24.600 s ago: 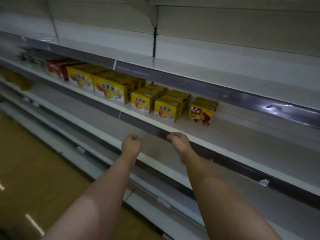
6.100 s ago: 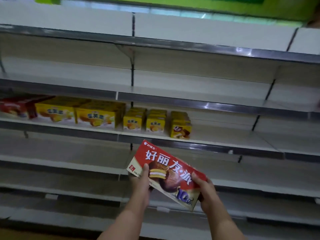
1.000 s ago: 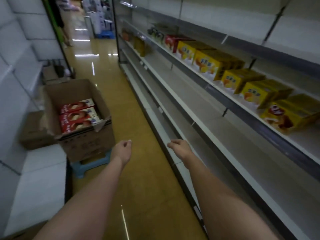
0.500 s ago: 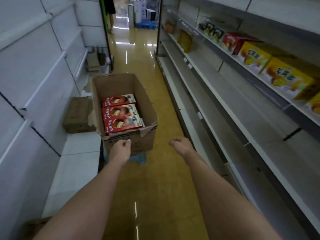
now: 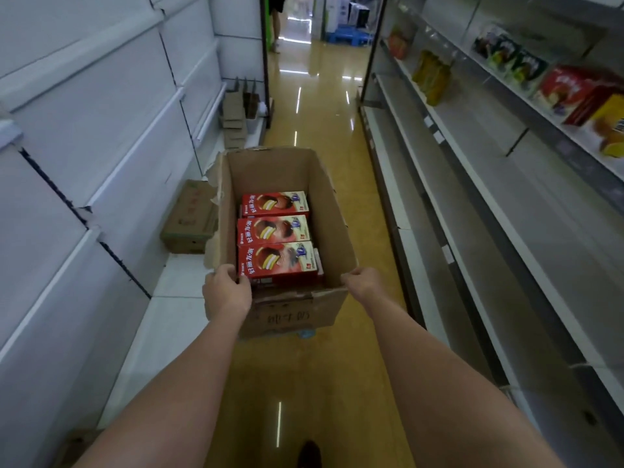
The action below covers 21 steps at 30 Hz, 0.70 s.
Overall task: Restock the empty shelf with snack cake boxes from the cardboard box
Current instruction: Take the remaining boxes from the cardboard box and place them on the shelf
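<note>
Aisle floor [image 5: 314, 136]: both hands, previously free, now grip cardboard box [image 5: 324, 184] rim

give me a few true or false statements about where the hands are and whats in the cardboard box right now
1. Three red snack cake boxes show face up in the cardboard box. True.
2. The left hand holds a snack cake box up over the shelf. False: it is at the cardboard box's near left corner, and no snack cake box is lifted.
3. The right hand is at the box's near right corner, fingers curled on the rim. True.
4. The cardboard box sits on a shelf on the right. False: it stands in the aisle, over the yellow floor.
5. A closed carton lies left of the open box. True.
</note>
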Tool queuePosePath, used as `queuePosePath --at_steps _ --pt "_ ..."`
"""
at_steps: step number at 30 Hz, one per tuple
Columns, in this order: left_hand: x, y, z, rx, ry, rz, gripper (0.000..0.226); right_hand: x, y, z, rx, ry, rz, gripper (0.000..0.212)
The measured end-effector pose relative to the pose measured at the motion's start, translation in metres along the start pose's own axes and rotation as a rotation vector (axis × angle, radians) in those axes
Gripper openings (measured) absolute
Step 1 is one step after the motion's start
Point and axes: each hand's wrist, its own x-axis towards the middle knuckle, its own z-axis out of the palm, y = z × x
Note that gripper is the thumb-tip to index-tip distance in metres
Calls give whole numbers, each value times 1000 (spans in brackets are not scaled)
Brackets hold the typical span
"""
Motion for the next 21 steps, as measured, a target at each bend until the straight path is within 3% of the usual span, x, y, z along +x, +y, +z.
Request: queuePosePath --at_steps 6,10,14,21 --pt "50 9 11 127 67 -133 55 69 -17 6 -59 25 27 41" --pt "84 0 24 164 17 -229 61 99 -20 18 -110 30 84 50" --pt "107 -9 40 81 -55 -244 55 120 -20 25 -199 20 127 42" --pt "135 -18 48 190 -91 -237 48 144 -18 35 -512 75 186 17"
